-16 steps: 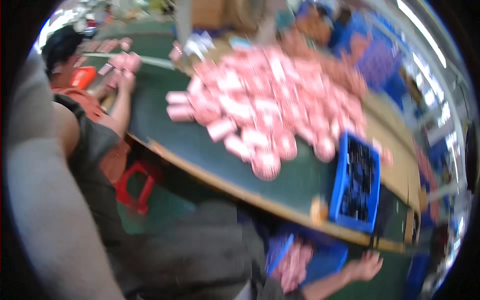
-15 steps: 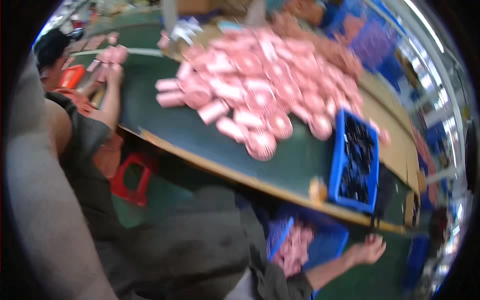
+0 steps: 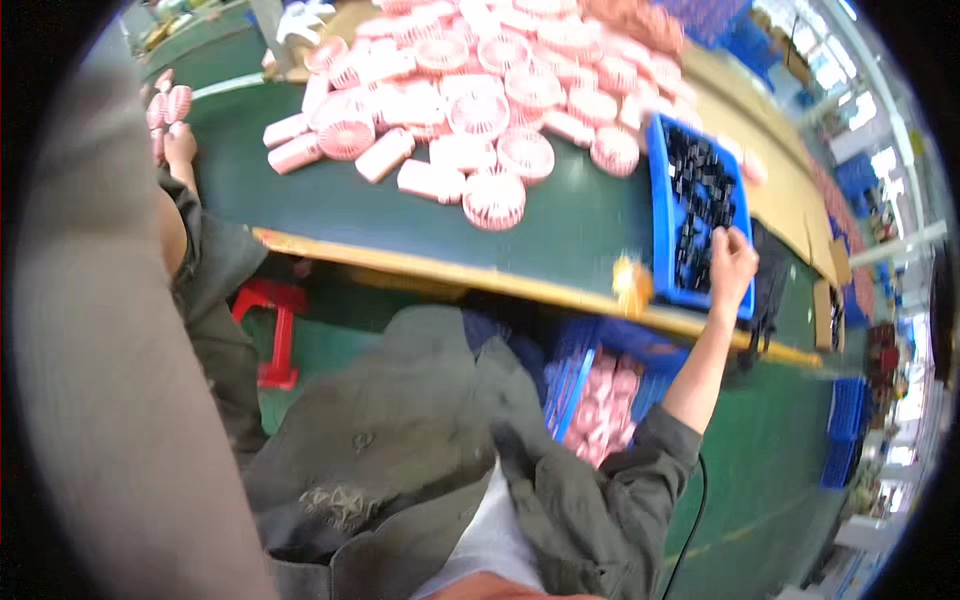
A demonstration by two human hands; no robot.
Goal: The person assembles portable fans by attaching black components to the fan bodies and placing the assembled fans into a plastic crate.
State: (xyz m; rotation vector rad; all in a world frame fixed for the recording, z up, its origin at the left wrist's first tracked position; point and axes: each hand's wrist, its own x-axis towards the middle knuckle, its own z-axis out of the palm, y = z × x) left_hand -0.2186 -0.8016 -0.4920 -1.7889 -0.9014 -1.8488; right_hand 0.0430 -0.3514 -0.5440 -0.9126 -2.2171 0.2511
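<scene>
My right hand reaches over the near right part of a blue tray of small black parts. Its fingertips are drawn together in a pinch among the parts; whatever they hold is too small to make out. My left hand is out of view. A large blurred shape, which looks like an arm close to the camera, fills the left side. Left of the tray, a big heap of pink handheld fans, with round grilles and stubby handles, lies on the dark green table.
At the far left a co-worker's hand is at pink fans. A red stool stands below the table's wooden edge. Under the table sits a blue crate of pink parts. An orange-yellow object lies by the tray.
My right hand has risen from below the table edge to the blue tray. The view has shifted, so the table and heap sit higher in the picture.
</scene>
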